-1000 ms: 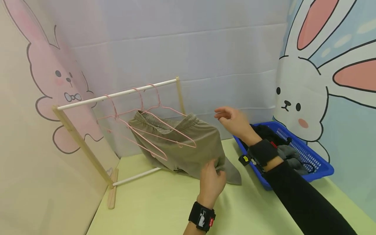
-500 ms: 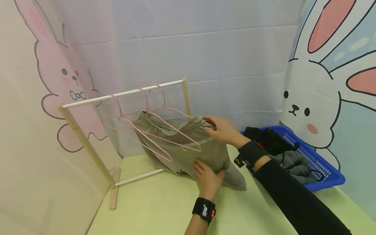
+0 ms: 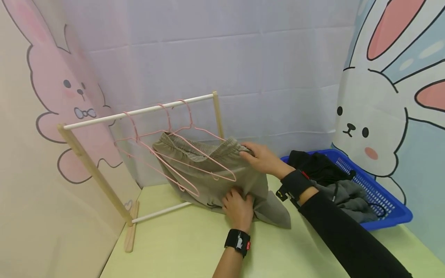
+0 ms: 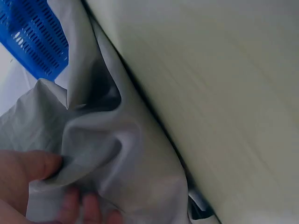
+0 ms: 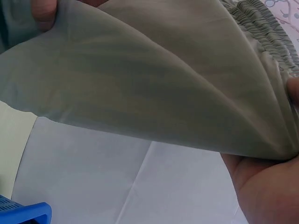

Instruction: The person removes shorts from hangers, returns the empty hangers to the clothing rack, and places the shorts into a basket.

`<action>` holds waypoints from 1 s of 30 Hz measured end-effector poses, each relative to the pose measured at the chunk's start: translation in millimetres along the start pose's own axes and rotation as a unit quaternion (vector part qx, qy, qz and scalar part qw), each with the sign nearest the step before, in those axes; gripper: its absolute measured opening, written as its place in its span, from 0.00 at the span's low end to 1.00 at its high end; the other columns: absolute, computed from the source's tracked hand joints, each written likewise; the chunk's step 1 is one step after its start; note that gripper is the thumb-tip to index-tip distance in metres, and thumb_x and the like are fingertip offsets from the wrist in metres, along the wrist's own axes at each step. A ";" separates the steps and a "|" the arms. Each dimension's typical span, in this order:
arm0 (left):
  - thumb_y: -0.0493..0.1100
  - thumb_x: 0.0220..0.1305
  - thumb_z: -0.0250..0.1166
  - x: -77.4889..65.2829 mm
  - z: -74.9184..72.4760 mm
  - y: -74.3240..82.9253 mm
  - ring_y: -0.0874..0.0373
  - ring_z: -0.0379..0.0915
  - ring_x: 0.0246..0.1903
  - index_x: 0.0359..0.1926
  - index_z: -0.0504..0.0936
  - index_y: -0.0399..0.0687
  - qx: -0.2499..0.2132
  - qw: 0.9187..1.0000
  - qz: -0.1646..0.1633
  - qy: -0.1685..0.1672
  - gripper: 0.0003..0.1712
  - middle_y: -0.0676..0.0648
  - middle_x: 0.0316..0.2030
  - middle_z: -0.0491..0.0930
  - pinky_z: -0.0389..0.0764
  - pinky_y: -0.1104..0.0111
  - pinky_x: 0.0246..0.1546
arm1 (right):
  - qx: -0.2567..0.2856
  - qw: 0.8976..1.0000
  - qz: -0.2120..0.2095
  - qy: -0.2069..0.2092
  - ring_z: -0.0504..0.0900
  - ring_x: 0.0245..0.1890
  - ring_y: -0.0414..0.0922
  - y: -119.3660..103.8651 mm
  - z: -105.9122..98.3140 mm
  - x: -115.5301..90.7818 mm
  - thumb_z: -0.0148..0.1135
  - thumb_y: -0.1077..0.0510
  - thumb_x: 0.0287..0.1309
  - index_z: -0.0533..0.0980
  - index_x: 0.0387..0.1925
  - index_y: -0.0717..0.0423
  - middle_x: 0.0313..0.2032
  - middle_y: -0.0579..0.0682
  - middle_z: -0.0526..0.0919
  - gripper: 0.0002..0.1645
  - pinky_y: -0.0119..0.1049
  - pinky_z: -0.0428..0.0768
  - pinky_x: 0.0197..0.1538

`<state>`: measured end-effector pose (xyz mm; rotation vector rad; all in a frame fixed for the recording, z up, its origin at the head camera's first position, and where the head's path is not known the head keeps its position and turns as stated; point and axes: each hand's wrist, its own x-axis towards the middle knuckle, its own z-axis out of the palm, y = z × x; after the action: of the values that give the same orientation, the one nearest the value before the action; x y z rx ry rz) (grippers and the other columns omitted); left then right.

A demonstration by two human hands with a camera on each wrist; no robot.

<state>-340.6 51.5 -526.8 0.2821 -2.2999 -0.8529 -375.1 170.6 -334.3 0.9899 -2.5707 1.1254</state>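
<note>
Olive-grey pants (image 3: pixel 194 173) with a gathered elastic waistband hang slantwise at the rack, the lower end lying on the table. A pink hanger (image 3: pixel 208 156) crosses in front of the fabric; how it runs inside the waist is partly hidden. My right hand (image 3: pixel 265 159) pinches the right end of the waistband, thumb in front, as the right wrist view also shows. Lower down, my left hand (image 3: pixel 238 209) grips a fold of the pants, with thumb and fingers on the cloth (image 4: pixel 126 144) in the left wrist view.
Three pink hangers hang from the white rod (image 3: pixel 139 111) of a wooden rack (image 3: pixel 94 173). To the right, a blue basket (image 3: pixel 393 222) holds black and grey clothes (image 3: pixel 351 197). A pale curtain (image 3: pixel 271 69) stands behind the yellow-green table (image 3: pixel 174 247).
My right hand has come left and down from the air onto the waistband and taken hold of it. My left hand has shifted slightly left on the pants and closed on the cloth.
</note>
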 end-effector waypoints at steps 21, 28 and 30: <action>0.29 0.59 0.68 8.6 -23.2 -25.5 0.52 0.74 0.19 0.39 0.79 0.40 -0.156 0.987 0.028 -0.011 0.08 0.41 0.26 0.84 0.72 0.62 0.19 | -0.033 0.995 -0.055 0.081 0.58 0.20 0.41 4.7 7.7 2.3 0.54 0.58 0.78 0.70 0.29 0.53 0.21 0.43 0.59 0.16 0.38 0.61 0.32; 0.27 0.58 0.66 7.2 -28.9 -27.6 0.49 0.81 0.23 0.38 0.85 0.39 -0.159 0.986 0.035 -0.020 0.09 0.38 0.32 0.88 0.77 0.60 0.21 | -0.017 0.995 -0.043 0.090 0.56 0.20 0.41 3.9 10.3 -0.9 0.54 0.59 0.78 0.67 0.26 0.51 0.20 0.43 0.58 0.18 0.37 0.60 0.32; 0.27 0.59 0.66 7.6 -30.9 -27.2 0.54 0.76 0.19 0.37 0.86 0.41 -0.164 0.986 0.031 -0.027 0.09 0.39 0.30 0.87 0.74 0.63 0.19 | -0.017 0.995 -0.041 0.090 0.55 0.19 0.41 3.0 10.2 -1.3 0.53 0.58 0.78 0.65 0.26 0.51 0.20 0.43 0.58 0.19 0.37 0.60 0.31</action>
<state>-327.0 12.1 -522.9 0.0418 -2.1593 -1.1977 -374.9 165.6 -343.7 0.9308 -2.3787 1.0918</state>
